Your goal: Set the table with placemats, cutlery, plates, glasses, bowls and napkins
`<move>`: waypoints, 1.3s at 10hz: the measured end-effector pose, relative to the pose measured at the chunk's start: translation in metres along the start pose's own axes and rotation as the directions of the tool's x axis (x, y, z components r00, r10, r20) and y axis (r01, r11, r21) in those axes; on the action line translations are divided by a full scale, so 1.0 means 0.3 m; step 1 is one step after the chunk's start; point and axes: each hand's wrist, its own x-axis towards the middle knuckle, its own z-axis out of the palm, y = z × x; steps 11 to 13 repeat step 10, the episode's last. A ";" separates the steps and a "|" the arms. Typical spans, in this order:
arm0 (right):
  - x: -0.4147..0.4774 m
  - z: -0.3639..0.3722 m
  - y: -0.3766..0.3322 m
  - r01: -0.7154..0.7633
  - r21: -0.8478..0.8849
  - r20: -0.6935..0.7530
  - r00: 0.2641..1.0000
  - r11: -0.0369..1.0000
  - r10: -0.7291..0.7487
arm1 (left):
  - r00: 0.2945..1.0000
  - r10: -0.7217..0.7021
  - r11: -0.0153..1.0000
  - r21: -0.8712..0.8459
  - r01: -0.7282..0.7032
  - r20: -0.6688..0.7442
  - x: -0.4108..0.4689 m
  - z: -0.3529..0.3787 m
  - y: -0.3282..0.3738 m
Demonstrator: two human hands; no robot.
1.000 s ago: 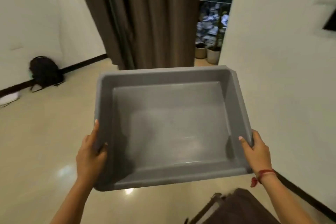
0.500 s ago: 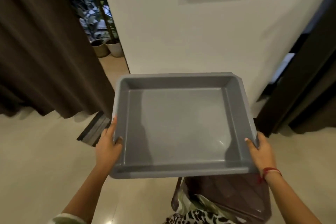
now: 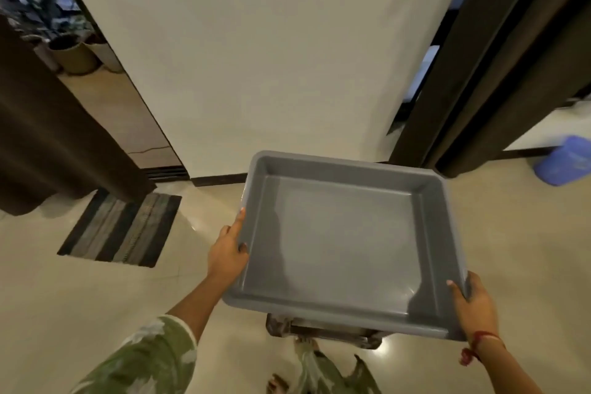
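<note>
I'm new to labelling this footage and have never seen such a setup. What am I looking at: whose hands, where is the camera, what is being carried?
There is no machine here: a person wears a wide-angle camera on the head, looking forward and down, so every picture is that one view. The left hand and right hand grip opposite sides of a grey plastic tub, held in the air. The tub is empty. No table shows; below is a pale shiny floor with a striped mat on the left by a dark curtain, and a blurred blue container at far right. A red thread circles the right wrist.
</note>
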 end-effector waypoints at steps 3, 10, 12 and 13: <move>0.131 0.126 0.134 -0.058 -0.085 0.096 0.993 0.995 0.066 | 0.987 -0.089 0.994 0.080 0.079 0.136 0.089 0.240 -0.058; 0.089 0.218 0.142 -0.050 -0.294 0.019 0.998 0.954 0.058 | 0.971 -0.117 0.992 0.065 0.106 0.208 0.121 0.316 0.048; 0.089 0.218 0.142 -0.050 -0.294 0.019 0.998 0.954 0.058 | 0.971 -0.117 0.992 0.065 0.106 0.208 0.121 0.316 0.048; 0.089 0.218 0.142 -0.050 -0.294 0.019 0.998 0.954 0.058 | 0.971 -0.117 0.992 0.065 0.106 0.208 0.121 0.316 0.048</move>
